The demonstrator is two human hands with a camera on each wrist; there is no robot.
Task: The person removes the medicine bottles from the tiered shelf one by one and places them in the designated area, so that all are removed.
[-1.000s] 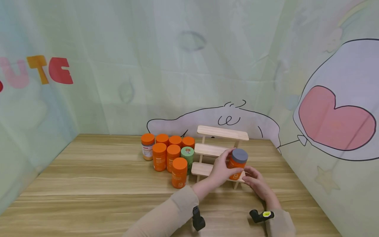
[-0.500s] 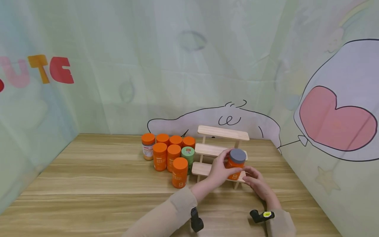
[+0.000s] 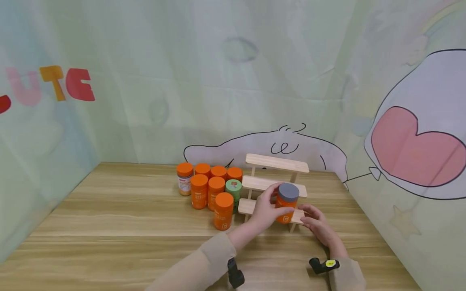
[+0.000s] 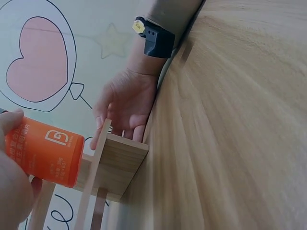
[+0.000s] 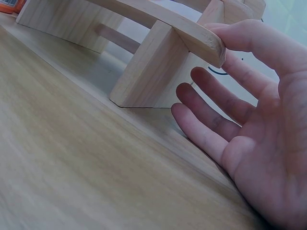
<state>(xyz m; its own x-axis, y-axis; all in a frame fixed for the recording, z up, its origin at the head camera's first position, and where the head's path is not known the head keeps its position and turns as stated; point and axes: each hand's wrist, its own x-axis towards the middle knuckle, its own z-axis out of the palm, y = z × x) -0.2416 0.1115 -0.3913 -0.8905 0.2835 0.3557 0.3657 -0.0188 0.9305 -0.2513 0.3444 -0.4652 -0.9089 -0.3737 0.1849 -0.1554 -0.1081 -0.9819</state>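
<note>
In the head view my left hand (image 3: 267, 208) grips an orange jar with a grey lid (image 3: 286, 205), thumb in front and fingers round its far side. The jar is upright at the right part of the lowest step of a three-tier wooden display rack (image 3: 276, 162). Whether its base touches the board, I cannot tell. My right hand (image 3: 318, 223) pinches the right end of that lowest board between thumb and index finger; in the right wrist view its other fingers (image 5: 206, 127) curve loosely below the board. The left wrist view shows the held jar (image 4: 45, 151) close to the board's edge.
Left of the rack stand several orange-lidded jars (image 3: 199, 193), one with a white label (image 3: 185, 184), and a green jar (image 3: 233, 189) almost against the rack. One orange jar (image 3: 223, 214) stands in front of the group. A printed curtain (image 3: 164, 81) hangs behind the wooden table (image 3: 120, 218).
My left hand has shifted the grey-lidded jar slightly left along the lowest step. The right hand keeps its place at the board's end. The head view has turned a little.
</note>
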